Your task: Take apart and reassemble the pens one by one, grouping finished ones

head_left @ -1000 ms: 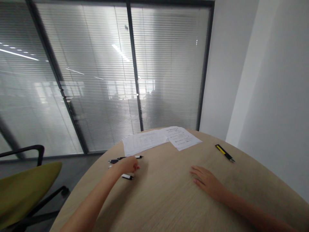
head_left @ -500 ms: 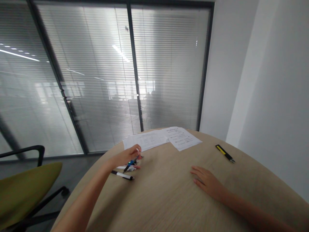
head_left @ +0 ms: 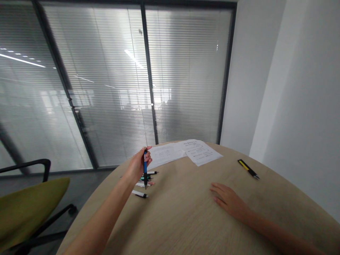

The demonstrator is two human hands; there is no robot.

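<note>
My left hand point(head_left: 138, 163) is raised a little above the round wooden table point(head_left: 186, 219) and pinches a blue pen point(head_left: 145, 167), which stands nearly upright in its fingers. Just below it several pens point(head_left: 145, 180) lie in a loose group on the tabletop, one white pen point(head_left: 140, 193) a bit nearer to me. My right hand point(head_left: 228, 199) rests flat on the table, palm down with fingers stretched out, and holds nothing.
Two printed paper sheets point(head_left: 186, 151) lie at the table's far edge. A yellow and black pen point(head_left: 248, 168) lies at the far right. A green office chair point(head_left: 29, 205) stands to the left. Glass partitions with blinds and a white wall close the room.
My left hand reached into the group of pens, took the blue pen and lifted it upright off the table. My right hand has not moved.
</note>
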